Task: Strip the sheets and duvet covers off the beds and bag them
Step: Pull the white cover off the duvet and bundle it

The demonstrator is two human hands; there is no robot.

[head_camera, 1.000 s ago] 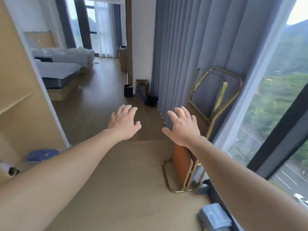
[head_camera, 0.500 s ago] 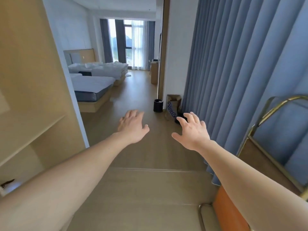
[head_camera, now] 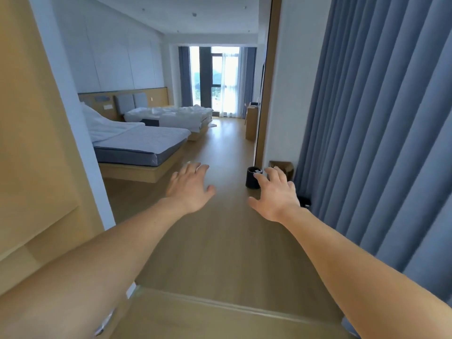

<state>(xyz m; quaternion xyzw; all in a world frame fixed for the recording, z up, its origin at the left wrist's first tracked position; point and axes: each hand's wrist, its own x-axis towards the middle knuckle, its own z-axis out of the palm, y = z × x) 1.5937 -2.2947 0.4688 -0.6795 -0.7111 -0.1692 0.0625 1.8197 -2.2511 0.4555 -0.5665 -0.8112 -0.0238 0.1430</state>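
Left hand (head_camera: 189,189), right hand (head_camera: 276,194) spread, holding nothing. Beds (head_camera: 144,143) far ahead; white rumpled bedding (head_camera: 107,129), smooth wood floor (head_camera: 220,241).

Near bed (head_camera: 137,143) head end hidden behind wooden panel (head_camera: 36,118); black bin (head_camera: 252,179), contents too small to tell, and brown box (head_camera: 286,167) partly covered by right hand (head_camera: 276,196); dark item (head_camera: 305,201) at curtain (head_camera: 379,118) foot unidentifiable; left hand (head_camera: 189,189) fingertips blurred.
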